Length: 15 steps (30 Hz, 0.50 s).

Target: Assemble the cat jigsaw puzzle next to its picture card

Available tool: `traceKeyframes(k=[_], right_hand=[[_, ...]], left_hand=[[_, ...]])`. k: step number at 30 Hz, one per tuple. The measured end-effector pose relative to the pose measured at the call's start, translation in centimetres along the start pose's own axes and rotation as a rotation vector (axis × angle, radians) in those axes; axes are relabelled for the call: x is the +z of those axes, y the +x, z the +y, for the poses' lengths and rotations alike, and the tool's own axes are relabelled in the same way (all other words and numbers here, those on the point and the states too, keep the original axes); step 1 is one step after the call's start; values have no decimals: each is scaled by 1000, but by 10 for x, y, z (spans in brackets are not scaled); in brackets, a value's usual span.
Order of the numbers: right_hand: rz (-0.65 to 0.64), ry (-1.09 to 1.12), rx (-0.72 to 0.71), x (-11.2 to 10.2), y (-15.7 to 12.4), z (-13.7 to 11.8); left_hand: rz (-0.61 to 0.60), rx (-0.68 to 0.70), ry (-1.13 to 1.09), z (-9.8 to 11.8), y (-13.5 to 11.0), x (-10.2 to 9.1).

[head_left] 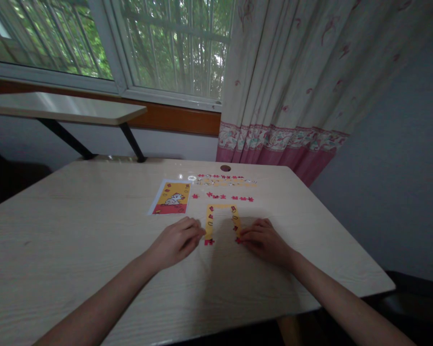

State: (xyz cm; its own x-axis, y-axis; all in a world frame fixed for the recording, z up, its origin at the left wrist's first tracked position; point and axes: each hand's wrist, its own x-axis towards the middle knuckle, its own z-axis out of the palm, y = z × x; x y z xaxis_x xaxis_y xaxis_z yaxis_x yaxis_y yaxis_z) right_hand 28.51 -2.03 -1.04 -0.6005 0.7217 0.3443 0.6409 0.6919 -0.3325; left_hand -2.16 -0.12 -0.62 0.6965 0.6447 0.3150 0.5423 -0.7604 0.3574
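A partly joined jigsaw puzzle lies flat on the table, its yellow strips forming three sides around bare tabletop. Red pieces sit at the lower ends, including a left corner piece and a right puzzle piece. My left hand rests with curled fingers, the tips against the left strip; whether anything is between them is hidden. On the other side my right hand has its fingers closed at the right strip's lower end, on the red piece there. Loose red pieces lie in a row above the puzzle.
Left of the puzzle lies a picture sheet with a white animal on yellow and red. Further rows of loose pieces lie near a round hole at the table's back edge. A raised shelf stands at the back left, curtains behind.
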Motion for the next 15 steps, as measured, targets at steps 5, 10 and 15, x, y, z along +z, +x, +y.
traceKeyframes(k=[5,10,15], right_hand=[[13,3,-13,1,0,-1],[9,2,-30,1,1,-1],[16,21,-19,-1,2,1]], left_hand=[[2,8,4,0,0,0],[5,19,10,-1,0,3],[8,25,19,-1,0,3]])
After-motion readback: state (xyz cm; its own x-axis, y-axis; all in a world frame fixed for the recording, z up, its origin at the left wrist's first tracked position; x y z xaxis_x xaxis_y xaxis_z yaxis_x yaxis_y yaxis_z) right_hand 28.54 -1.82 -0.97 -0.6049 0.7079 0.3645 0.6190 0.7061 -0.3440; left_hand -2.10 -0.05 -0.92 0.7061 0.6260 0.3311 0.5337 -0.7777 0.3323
